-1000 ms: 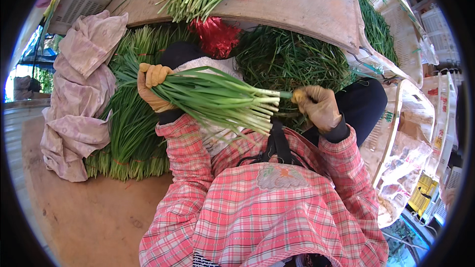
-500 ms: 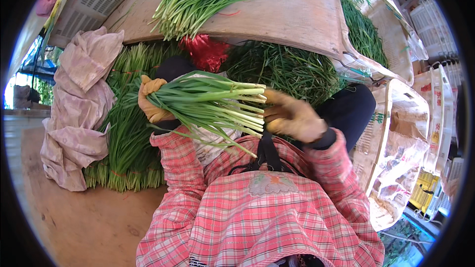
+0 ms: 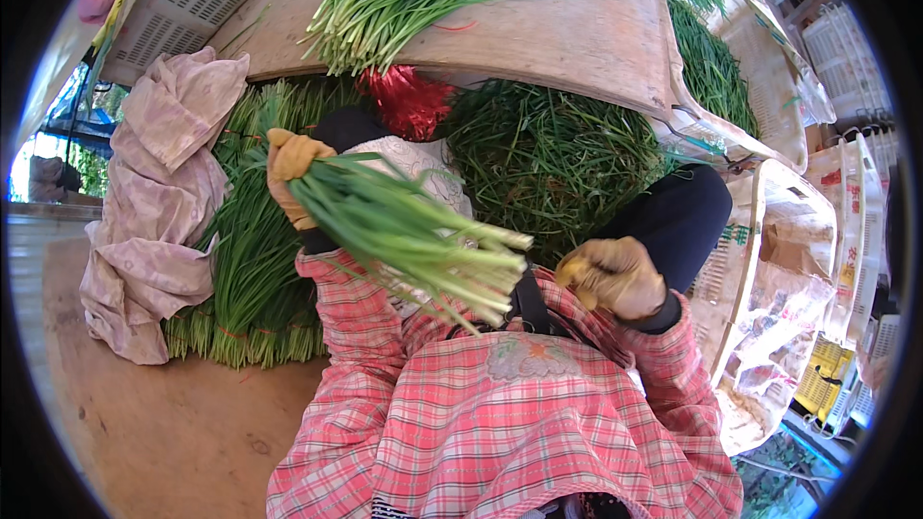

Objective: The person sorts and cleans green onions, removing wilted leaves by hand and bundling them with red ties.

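Observation:
A bunch of garlic chives (image 3: 413, 231) slants across my lap, white-green cut ends to the right and a little blurred. My left hand (image 3: 294, 173), in a tan work glove, is closed round its leafy part. To the right of the cut ends and apart from them is my right hand (image 3: 615, 279), gloved too. Its fingers are curled in, and whether anything is inside them is hidden. Banded bundles of chives (image 3: 255, 298) lie on the left, beside my left hand. Between my knees is a heap of loose dark-green leaves (image 3: 558, 163).
Ahead, a wooden board (image 3: 567, 38) carries a large pile of chives (image 3: 413, 0). Red shiny material (image 3: 404, 101) hangs under its edge. A pinkish cloth (image 3: 159, 202) lies at the left. White plastic crates (image 3: 769, 259) stand on the right, and another crate (image 3: 192, 10) far left.
My right hand has moved right and down from the cut ends, and its fingers have curled in. The bunch has tipped, its cut ends lower, while my left hand keeps hold.

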A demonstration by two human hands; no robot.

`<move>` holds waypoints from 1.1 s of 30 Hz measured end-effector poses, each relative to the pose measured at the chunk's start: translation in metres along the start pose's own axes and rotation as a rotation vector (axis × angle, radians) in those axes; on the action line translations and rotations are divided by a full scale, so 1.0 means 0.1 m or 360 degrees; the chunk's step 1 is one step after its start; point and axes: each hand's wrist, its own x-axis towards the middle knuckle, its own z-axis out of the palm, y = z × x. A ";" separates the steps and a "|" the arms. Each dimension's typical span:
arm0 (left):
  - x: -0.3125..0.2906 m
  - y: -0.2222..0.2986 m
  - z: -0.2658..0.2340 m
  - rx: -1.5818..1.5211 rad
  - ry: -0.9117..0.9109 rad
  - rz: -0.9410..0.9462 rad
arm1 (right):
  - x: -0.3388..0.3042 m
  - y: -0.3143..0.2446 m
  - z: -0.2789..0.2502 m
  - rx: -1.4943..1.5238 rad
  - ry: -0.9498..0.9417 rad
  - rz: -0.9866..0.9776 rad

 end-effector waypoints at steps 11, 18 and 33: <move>0.16 -0.26 -0.16 -0.0045 0.0349 0.0021 | 0.98 0.20 0.65 0.1486 -0.0432 -0.0575; 0.18 -0.48 -0.12 0.0154 0.0804 -0.0097 | 0.20 0.16 0.15 0.0603 0.0233 -0.0306; 0.07 -0.33 -0.01 0.0690 0.0771 0.0592 | 0.62 -0.11 0.07 -0.0533 0.0685 -0.0806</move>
